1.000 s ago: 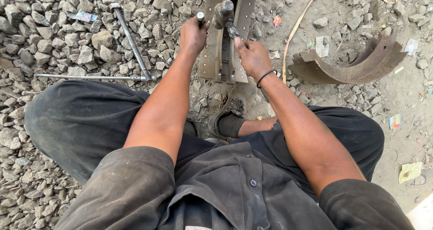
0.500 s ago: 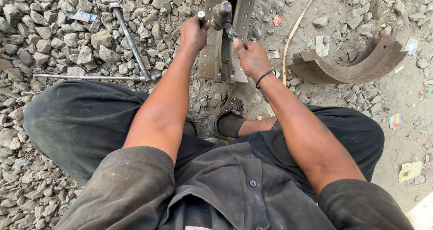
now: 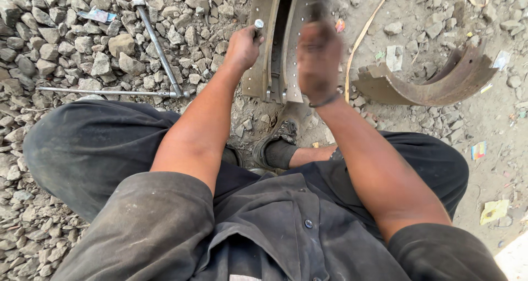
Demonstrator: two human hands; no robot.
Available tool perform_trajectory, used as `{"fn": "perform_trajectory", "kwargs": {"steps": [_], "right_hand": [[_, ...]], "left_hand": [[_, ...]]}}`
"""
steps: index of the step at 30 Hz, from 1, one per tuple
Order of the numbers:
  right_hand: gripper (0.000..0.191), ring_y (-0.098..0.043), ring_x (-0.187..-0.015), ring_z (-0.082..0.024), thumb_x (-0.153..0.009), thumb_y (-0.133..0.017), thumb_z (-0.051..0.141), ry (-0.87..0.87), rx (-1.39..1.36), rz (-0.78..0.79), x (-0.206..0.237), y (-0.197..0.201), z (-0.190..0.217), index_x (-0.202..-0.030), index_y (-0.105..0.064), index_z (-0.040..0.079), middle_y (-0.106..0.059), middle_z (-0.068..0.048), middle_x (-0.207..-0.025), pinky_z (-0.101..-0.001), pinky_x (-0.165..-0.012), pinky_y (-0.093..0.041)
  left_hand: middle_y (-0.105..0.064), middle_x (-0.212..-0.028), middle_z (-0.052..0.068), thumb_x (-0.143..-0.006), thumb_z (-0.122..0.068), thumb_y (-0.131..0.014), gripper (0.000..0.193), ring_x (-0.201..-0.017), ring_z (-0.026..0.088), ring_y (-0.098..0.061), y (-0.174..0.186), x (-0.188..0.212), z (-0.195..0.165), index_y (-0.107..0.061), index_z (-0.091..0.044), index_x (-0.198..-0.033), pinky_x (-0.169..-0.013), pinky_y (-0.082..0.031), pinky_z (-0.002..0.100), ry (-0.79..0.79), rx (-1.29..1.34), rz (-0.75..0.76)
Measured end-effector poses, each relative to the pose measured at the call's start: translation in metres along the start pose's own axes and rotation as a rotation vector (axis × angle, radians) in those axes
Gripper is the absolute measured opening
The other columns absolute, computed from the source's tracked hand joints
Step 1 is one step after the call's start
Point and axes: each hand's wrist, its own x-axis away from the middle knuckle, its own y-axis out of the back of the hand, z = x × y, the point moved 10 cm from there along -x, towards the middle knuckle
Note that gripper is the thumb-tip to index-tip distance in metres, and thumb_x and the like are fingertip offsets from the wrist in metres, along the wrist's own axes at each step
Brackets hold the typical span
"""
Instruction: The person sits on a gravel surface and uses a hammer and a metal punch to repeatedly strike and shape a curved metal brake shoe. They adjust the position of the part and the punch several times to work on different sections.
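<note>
Person sits on the ground w/ legs folded, dark shirt and trousers, looking straight down at a brake shoe [image 3: 264, 44] standing upright on gravel [image 3: 66, 44] in front of their sandal [image 3: 278, 143]. Shoe is a curved rusty metal piece w/ two flat faces and a rib btwn them, row of small holes down the right face. Left hand [image 3: 242, 47] is closed in a fist around a thin metal punch [image 3: 258, 26], pale round top poking out above the fingers, tip pressed against the left face of the shoe. Right hand [image 3: 318, 55] is raised over the right face and badly blurred, fingers look curled but can't tell what it grips, something dark smears above it at the top edge. Thin dark band on that wrist. Off to the right, well apart, a 2nd brake shoe [image 3: 423, 85] lies on its side on the dirt, curve facing up. A long thin strip [image 3: 366, 33] runs btwn the two shoes. To the left on the stones there's an L-shaped wheel wrench [image 3: 159, 50], one arm going up-left, other arm flat toward the left edge. Bits of paper litter [image 3: 493, 210] on the dirt at right.
</note>
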Motion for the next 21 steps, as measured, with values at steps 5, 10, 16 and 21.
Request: {"fn": "perform_trajectory", "kwargs": {"steps": [5, 10, 16, 21], "right_hand": [[0.053, -0.046, -0.037, -0.015, -0.102, -0.057, 0.050, -0.888, 0.137, 0.117, 0.047, -0.002, -0.148, -0.072, -0.057, 0.006, -0.050, -0.003, -0.054, -0.0341, -0.036, -0.037], [0.051, -0.047, -0.038, -0.014, -0.101, -0.059, 0.048, -0.803, 0.124, 0.042, 0.051, 0.019, -0.162, -0.073, -0.058, 0.006, -0.051, -0.002, -0.053, -0.0321, -0.036, -0.039], [0.050, -0.045, -0.040, -0.011, -0.102, -0.059, 0.050, -0.799, 0.062, 0.068, 0.044, 0.009, -0.148, -0.075, -0.056, 0.007, -0.050, 0.000, -0.056, -0.0301, -0.036, -0.038], [0.052, -0.046, -0.039, -0.012, -0.100, -0.060, 0.052, -0.790, 0.063, 0.082, 0.044, 0.000, -0.143, -0.075, -0.056, 0.006, -0.050, -0.001, -0.054, -0.0303, -0.036, -0.038]], "left_hand": [[-0.070, -0.098, 0.025, -0.094, -0.020, -0.070, 0.019, -0.097, 0.046, -0.065, 0.002, 0.004, 0.009, -0.070, -0.003, -0.102, -0.083, -0.050, 0.051, -0.019, -0.084, -0.015], [-0.071, -0.099, 0.025, -0.090, -0.019, -0.072, 0.020, -0.097, 0.047, -0.065, 0.009, -0.001, -0.001, -0.069, -0.002, -0.100, -0.082, -0.051, 0.051, -0.127, -0.063, -0.090], [-0.072, -0.100, 0.024, -0.095, -0.024, -0.070, 0.021, -0.098, 0.044, -0.067, 0.011, 0.000, 0.000, -0.068, -0.005, -0.103, -0.085, -0.051, 0.051, 0.053, -0.020, -0.061], [-0.072, -0.098, 0.024, -0.093, -0.023, -0.071, 0.022, -0.095, 0.046, -0.066, 0.033, 0.013, -0.023, -0.069, -0.005, -0.106, -0.080, -0.050, 0.054, 0.056, -0.003, -0.167]]}}
